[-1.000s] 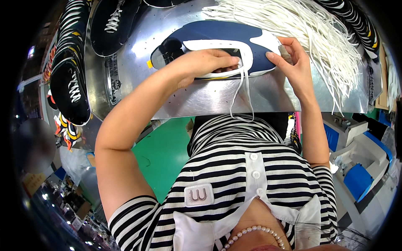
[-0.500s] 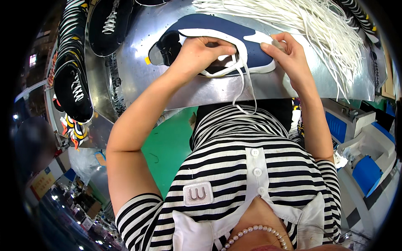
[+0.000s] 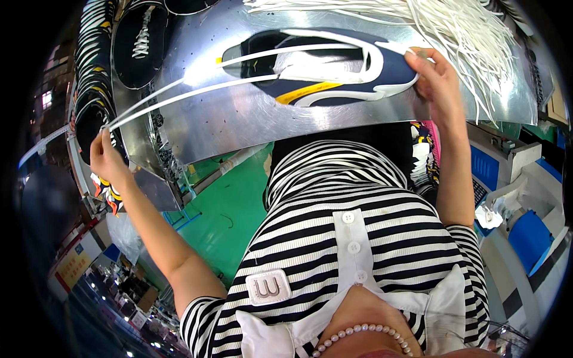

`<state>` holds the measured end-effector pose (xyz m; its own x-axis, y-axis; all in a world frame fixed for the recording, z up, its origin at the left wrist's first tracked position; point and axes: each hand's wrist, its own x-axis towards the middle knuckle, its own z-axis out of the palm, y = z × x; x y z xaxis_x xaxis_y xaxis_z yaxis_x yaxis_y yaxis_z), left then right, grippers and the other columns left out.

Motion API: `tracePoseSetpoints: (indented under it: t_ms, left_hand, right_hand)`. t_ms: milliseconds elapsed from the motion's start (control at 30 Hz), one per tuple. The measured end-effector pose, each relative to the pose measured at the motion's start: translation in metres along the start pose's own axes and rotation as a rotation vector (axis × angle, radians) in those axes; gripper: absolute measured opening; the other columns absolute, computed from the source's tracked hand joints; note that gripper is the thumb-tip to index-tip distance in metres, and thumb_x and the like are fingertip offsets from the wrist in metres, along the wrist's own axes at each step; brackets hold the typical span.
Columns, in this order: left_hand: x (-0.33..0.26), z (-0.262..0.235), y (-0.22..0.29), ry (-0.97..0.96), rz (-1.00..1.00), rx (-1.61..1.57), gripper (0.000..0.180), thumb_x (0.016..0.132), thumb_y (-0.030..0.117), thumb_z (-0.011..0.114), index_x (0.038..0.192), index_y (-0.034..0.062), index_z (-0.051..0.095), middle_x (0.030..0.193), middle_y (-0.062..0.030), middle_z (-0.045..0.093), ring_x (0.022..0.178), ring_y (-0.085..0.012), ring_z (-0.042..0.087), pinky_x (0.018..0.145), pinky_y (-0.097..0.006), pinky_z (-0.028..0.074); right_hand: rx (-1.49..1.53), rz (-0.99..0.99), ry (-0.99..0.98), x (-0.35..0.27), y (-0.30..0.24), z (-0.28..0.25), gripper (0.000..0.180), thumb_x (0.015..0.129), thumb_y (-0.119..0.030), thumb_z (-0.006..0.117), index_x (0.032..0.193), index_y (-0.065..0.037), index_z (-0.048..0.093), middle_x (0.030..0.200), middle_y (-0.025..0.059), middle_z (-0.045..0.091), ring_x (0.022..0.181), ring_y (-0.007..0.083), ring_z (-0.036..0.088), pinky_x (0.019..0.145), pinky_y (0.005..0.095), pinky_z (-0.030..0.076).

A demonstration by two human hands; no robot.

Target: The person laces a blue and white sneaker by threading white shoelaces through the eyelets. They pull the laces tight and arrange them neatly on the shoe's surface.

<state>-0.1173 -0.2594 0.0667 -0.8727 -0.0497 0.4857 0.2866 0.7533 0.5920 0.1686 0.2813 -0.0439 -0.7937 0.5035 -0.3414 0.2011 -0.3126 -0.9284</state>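
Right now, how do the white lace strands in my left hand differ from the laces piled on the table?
The held strands are pulled nearly straight between your left hand and the navy shoe upper; the piled laces lie loose and overlapping. Only two held strands show, while the piled laces are many. The held strands run toward the left of the metal table; the piled laces spread along its far side and right. Both are white and narrow.

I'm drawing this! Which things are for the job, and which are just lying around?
In the job:
navy shoe, right hand at its toe
white lace, held by left hand

Just lying around:
bundle of white laces, perhaps spares
black shoe, upper left
blue-panelled machine, right
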Motion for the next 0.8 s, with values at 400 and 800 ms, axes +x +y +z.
tracePoseSetpoints:
  t_ms: [400,800]
  left_hand:
    - [-0.114,0.143,0.22,-0.782,0.077,-0.726,0.005,0.091,0.003,0.066,0.094,-0.0007,0.067,0.102,-0.0065,0.067,0.094,-0.0114,0.061,0.087,-0.025,0.046]
    - [-0.151,0.184,0.209,-0.874,-0.25,-0.998,0.01,0.093,0.008,0.067,0.097,-0.0007,0.066,0.097,-0.0046,0.066,0.083,-0.0073,0.058,0.08,-0.023,0.046]
  right_hand:
    - [-0.834,-0.475,0.292,-0.006,-0.018,0.043,0.035,0.082,-0.035,0.077,0.1,-0.006,0.068,0.074,0.0076,0.068,0.063,0.015,0.065,0.059,0.0253,0.048]
    - [-0.502,-0.266,-0.093,0.005,-0.022,0.062,0.019,0.093,-0.022,0.066,0.093,-0.004,0.068,0.067,0.0009,0.056,0.06,0.0084,0.049,0.055,0.0235,0.039]
